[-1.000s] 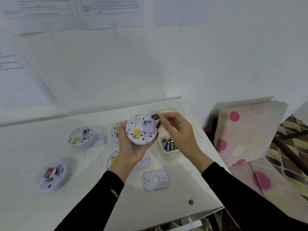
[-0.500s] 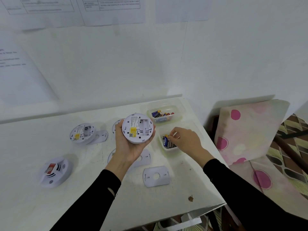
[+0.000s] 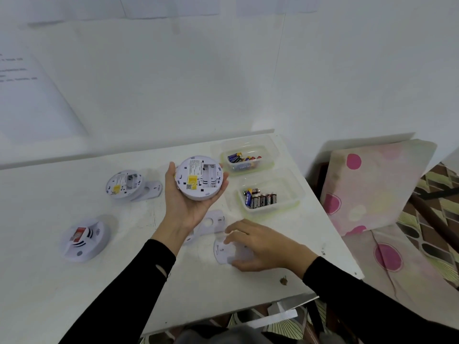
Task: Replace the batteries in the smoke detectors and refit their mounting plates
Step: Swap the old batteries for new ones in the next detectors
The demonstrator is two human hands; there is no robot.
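Observation:
My left hand (image 3: 183,202) holds a round white smoke detector (image 3: 198,177) above the table, back side up. A yellow label and the uncovered battery bay show on it. My right hand (image 3: 263,247) lies low on the table with its fingers and thumb round a flat white mounting plate (image 3: 224,252), part of which it covers. Two clear tubs stand at the right: the far tub (image 3: 263,167) and the near tub (image 3: 293,199) each hold several batteries.
Another detector (image 3: 124,184) lies back up on a plate at the left. A third detector (image 3: 84,240) lies face up near the front left. One more plate (image 3: 212,222) lies under my left wrist. The table edge (image 3: 347,264) is close on the right, with patterned cushions beyond.
My right hand has left the near battery tub and dropped toward me onto the loose mounting plate. My left hand still holds the detector, now a little higher and turned.

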